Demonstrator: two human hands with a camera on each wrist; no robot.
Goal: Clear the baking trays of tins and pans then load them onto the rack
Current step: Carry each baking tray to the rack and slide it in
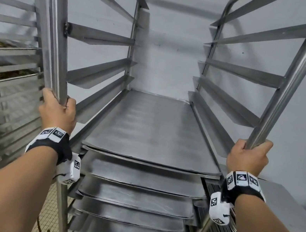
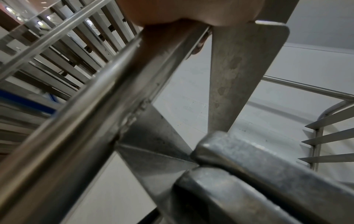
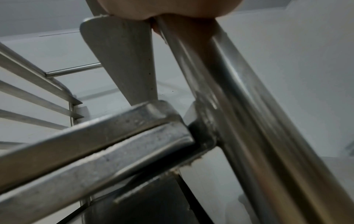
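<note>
Hands: both wrap the rack's front uprights, one post each; no tray is carried.
Left hand (image 1: 57, 113): fingers curled round the left post (image 1: 56, 27), thumb on the inner side. The left wrist view shows the palm closed over the tube just above a slide ledge.
Second rack (image 1: 3, 44): stands further left, beside the held one; its rungs carry something dark that cannot be made out.
Rack (image 1: 289, 78): metal frame with angled ledges down both sides. The upper ledges are bare.
Baking trays (image 1: 156, 128): several already sit in the lower slots, one above another, flat and free of tins or pans. The topmost lies full length on its ledges, its front lip between the two wrists.
Right hand (image 1: 248, 156): fingers closed round the right post (image 1: 300, 66), at about the height of the left.
Spare trays (image 1: 284, 210): flat sheets are stacked on a counter to the right of the rack, seemingly waiting to be loaded.
Progress: judged partly done; the lower slots are filled, the upper slots are open, and the stack remains. The two-handed grip suggests the rack is being steadied or shifted.
</note>
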